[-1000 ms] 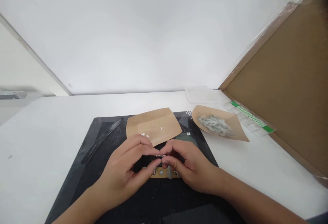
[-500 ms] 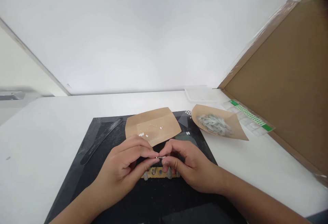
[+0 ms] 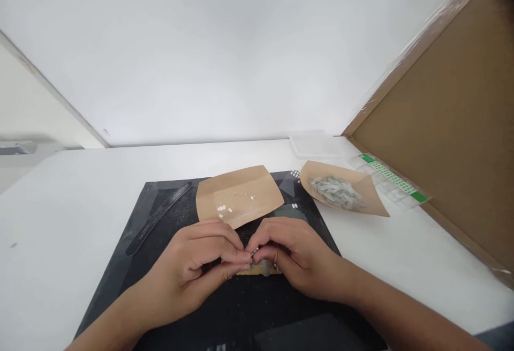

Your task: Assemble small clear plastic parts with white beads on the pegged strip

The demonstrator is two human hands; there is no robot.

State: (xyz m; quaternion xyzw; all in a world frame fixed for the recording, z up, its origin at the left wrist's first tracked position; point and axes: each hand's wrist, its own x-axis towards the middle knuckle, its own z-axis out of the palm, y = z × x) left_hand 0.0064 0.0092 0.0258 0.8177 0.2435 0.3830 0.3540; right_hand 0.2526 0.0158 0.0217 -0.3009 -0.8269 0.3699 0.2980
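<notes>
My left hand [image 3: 214, 262] and my right hand [image 3: 287, 254] meet over the middle of a black mat [image 3: 193, 311]. Thumb and fingers of both are pinched together. Between the right fingertips shows a tiny silvery piece [image 3: 254, 252], its lower end by the left fingertips. Too small to name, it is partly covered by the fingers. Under the hands lies a yellowish strip [image 3: 244, 272] bearing several greyish upright pieces, one of them a grey rounded peg [image 3: 265, 268]. The left fingertips are close to another such piece, and I cannot tell whether they grip it.
A brown paper tray [image 3: 241, 182] with small white bits lies behind my hands. Another paper tray [image 3: 371, 201] holds a heap of translucent slivers. A black nail file [image 3: 158, 219] lies at left. Farther right are a clear plastic sheet with a green grid [image 3: 395, 177] and a cardboard panel [image 3: 450, 126].
My left fingertips have moved down slightly onto the strip, covering its left part. The silvery piece has tilted from nearly level to slanting, still between the fingertips.
</notes>
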